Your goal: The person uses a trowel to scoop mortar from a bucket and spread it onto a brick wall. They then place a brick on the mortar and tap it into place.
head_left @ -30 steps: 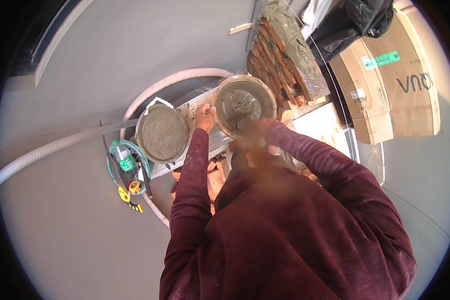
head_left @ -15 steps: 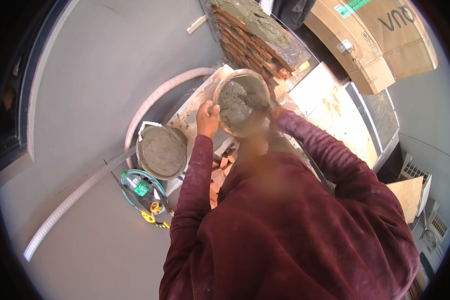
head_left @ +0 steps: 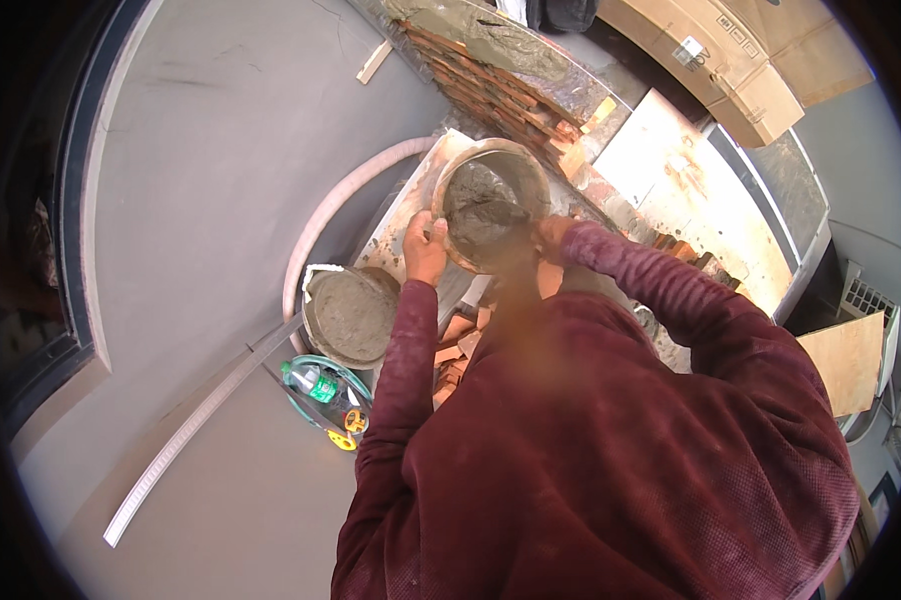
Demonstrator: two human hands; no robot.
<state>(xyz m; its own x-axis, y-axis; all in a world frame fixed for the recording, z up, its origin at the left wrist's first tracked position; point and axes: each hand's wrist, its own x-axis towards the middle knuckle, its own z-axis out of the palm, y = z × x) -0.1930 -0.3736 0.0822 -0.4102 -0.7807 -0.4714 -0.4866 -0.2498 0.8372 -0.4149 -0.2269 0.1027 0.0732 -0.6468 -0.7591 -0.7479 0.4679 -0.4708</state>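
In front of me a bucket (head_left: 538,180) stands tilted toward me, with wet grey mortar (head_left: 474,188) inside. My left hand (head_left: 426,250) is closed on its left rim, thumb over the edge. At the right rim my right hand (head_left: 553,238) is closed round what looks like the handle of a trowel (head_left: 503,212). Mortar coats the trowel's blade, which lies in the bucket; the handle is mostly hidden by the fingers. A second bucket (head_left: 353,316), filled with mortar, stands to the left of my left forearm.
A brick wall (head_left: 486,88) topped with mortar rises ahead. Loose bricks (head_left: 457,345) lie below my hands. Leftward are a pale hose (head_left: 316,215), a long straightedge (head_left: 191,440) and a tub (head_left: 323,415) holding a bottle. Cardboard boxes (head_left: 741,75) and a pale board (head_left: 661,150) lie right.
The trowel blade has moved left and toward me through the mortar, with my right hand still at the rim. My left hand keeps its grip. The whole view has shifted a little.
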